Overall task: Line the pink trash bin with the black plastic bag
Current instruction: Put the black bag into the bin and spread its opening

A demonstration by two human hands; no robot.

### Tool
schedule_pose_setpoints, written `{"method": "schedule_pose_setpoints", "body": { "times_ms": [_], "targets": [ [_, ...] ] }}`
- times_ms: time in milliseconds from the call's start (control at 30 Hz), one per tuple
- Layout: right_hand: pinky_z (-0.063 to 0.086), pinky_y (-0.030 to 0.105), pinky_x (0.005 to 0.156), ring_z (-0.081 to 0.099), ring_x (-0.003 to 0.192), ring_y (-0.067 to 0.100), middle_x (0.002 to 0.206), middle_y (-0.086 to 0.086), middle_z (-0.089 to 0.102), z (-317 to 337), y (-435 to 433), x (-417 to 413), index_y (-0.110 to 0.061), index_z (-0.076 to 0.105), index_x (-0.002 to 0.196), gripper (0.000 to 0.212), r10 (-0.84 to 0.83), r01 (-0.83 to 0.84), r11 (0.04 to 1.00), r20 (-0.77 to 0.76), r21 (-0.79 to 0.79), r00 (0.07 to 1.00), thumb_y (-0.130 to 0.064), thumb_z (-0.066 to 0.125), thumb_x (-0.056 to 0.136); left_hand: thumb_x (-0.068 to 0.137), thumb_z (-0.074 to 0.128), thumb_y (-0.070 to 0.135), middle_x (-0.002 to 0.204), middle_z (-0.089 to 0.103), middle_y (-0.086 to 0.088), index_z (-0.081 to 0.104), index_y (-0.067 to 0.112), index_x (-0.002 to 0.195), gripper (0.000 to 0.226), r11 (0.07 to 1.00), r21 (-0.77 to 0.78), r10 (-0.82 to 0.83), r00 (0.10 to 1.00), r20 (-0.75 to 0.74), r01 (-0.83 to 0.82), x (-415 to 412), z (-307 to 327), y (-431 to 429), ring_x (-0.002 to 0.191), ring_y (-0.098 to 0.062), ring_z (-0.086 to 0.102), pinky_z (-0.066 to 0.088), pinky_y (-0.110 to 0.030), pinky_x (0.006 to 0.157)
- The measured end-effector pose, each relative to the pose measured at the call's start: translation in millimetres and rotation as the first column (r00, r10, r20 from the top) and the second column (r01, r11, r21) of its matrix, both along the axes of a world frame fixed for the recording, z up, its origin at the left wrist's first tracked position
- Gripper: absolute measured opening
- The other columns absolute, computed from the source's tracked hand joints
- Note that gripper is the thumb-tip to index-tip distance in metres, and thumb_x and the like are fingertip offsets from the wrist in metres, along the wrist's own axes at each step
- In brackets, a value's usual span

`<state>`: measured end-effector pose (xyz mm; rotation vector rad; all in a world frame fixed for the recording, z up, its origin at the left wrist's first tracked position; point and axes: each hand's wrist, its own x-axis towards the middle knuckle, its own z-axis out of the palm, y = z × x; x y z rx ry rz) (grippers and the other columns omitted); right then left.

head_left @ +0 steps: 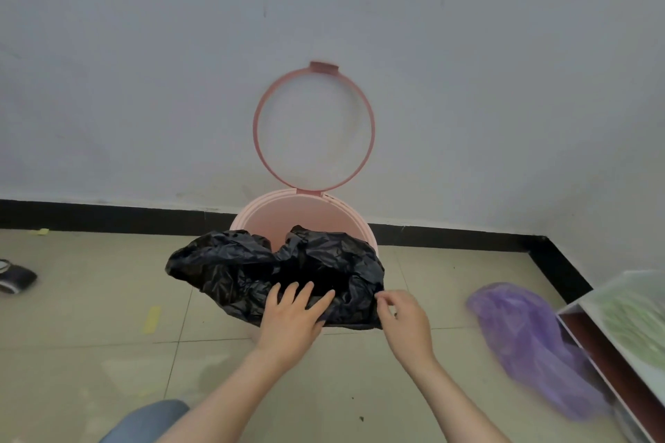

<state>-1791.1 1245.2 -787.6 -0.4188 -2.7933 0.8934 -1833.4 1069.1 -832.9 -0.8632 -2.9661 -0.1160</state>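
Head view: left hand (292, 313) spread flat, fingers apart, on the black plastic bag (252, 270) draped across the pink trash bin (288, 219), right hand (403, 316) pinching the bag's edge.

A crumpled purple plastic bag (532, 345) lies on the tiled floor (90, 298), off to the right of the right grip and a little nearer the camera. Just beyond it to the right stands a white cabinet (619, 334) with a dark brown inner panel. Far to the left of the left grip, at the frame edge, lies a dark roll-shaped object (14, 277). A yellow scrap (152, 319) lies left of the grip, and another (42, 232) rests by the black baseboard (108, 218) under the white wall (144, 65).
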Motion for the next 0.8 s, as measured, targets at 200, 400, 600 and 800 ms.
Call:
{"method": "schedule_pose_setpoints", "body": {
  "times_ms": [200, 400, 600, 800],
  "targets": [
    [0.045, 0.039, 0.089, 0.052, 0.114, 0.026, 0.132, 0.009, 0.051, -2, 12, -28, -0.017, 0.043, 0.13, 0.039, -0.108, 0.326, 0.583, 0.327, -0.745, 0.939, -0.035, 0.041, 0.095, 0.049, 0.084, 0.046, 0.088, 0.076, 0.005, 0.069, 0.038, 0.099, 0.053, 0.993, 0.057, 0.103, 0.995, -0.01, -0.103, 2, 2, 2, 0.083, -0.021, 0.072, 0.055, -0.046, 0.075],
    [0.051, 0.033, 0.069, 0.06, 0.076, 0.022, 0.085, 0.009, 0.064, -1, 8, -48, -0.009, 0.057, 0.097, 0.016, -0.002, 0.377, 0.543, 0.447, -0.751, 0.894, -0.019, 0.061, 0.086, 0.059, 0.063, 0.053, 0.063, 0.069, 0.016, 0.071, 0.041, 0.081, 0.026, 0.993, 0.083, 0.081, 0.997, 0.013, -0.081, 4, 9, 1, 0.068, -0.013, 0.067, 0.051, -0.042, 0.082],
    [0.036, 0.023, 0.053, 0.05, 0.045, 0.017, 0.048, 0.005, 0.05, 1, 30, -45, -0.008, 0.053, 0.06, 0.025, -0.063, 0.479, 0.503, 0.522, -0.719, 0.85, -0.004, 0.057, 0.084, 0.06, 0.078, 0.045, 0.072, 0.069, 0.007, 0.071, 0.033, 0.095, 0.038, 0.985, 0.116, 0.105, 0.981, 0.163, -0.125, 0, 21, -8, 0.077, -0.019, 0.063, 0.044, -0.051, 0.098],
    [0.037, 0.028, 0.055, 0.041, 0.056, 0.018, 0.059, 0.003, 0.041, -9, 36, -23, -0.01, 0.053, 0.074, 0.019, 0.059, 0.455, 0.369, 0.509, -0.81, 0.859, 0.004, 0.047, 0.087, 0.043, 0.084, 0.052, 0.06, 0.064, 0.017, 0.071, 0.042, 0.085, 0.046, 0.996, 0.057, 0.051, 0.984, 0.17, -0.061, 22, 10, -48, 0.063, -0.009, 0.063, 0.054, -0.046, 0.084]
  ]
}}
